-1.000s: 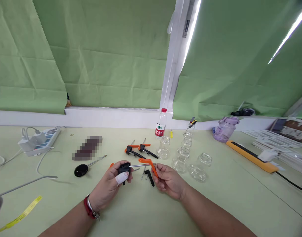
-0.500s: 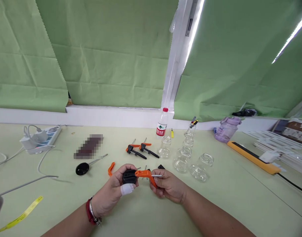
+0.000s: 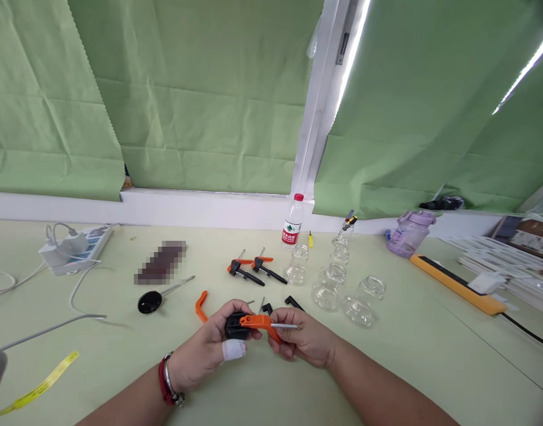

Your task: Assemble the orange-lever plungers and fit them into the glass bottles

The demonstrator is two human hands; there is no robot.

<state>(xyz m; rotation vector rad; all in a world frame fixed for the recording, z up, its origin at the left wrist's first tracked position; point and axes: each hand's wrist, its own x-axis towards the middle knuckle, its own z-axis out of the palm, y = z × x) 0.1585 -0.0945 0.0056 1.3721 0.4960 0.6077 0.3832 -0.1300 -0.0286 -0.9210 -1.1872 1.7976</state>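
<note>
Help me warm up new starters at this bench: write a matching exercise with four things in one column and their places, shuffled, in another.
Things
1. Held orange piece
2. Red-capped bottle
3. Held black knob
4. Purple jug

Places
A. At the far end of the yellow-orange power strip
B. In the grip of the left hand
C. Standing just left of a small yellow object
D. In the grip of the right hand

Right pairs: 1-D, 2-C, 3-B, 4-A

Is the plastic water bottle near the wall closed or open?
Closed: the plastic water bottle has its red cap on top.
</note>
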